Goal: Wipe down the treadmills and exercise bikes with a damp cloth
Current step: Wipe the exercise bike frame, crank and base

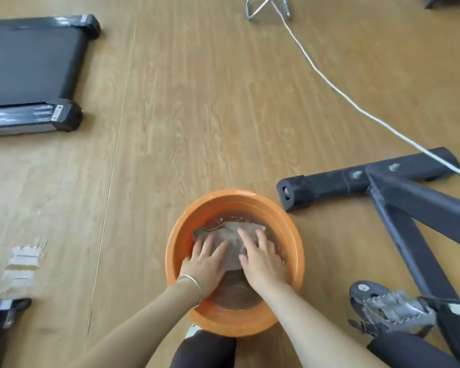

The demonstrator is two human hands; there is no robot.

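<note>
- At six o'clock in the view, a knee in dark trousers (205,351) sits just behind the round orange plastic basin (231,324). The person seems to be crouching over it, probably so both arms reach in easily.
- The left hand (206,264), with a thin silver bangle (194,284) at the wrist, lies flat at the basin's eight o'clock. Its fingers (209,243) are straight and spread apart, pressing on the cloth rather than gripping it.
- The right hand (262,261) lies just beside it at four o'clock. Its fingers (246,239) are likewise straight and apart, laid on the same cloth.
- The grey-brown cloth (230,232), the task's thing, lies in shallow water under both sets of fingers and spreads toward the basin's twelve o'clock. Held down like this, it is most likely being soaked through.
- By that reading no wiping has begun. The cloth will need lifting and wringing so it is damp, not dripping.
- At four o'clock from the basin hangs a grey toothed metal pedal (391,309).
- At two o'clock lies the dark steel exercise bike frame (356,179) with its floor bar, near enough to be a handy first machine.
- A thin white cord (329,83) runs from twelve o'clock down across that bar, so drips near it could be a hazard.
- At ten o'clock, well apart, the rear end of a flat black treadmill (29,67) rests on the pale wood-grain floor (197,102).
</note>
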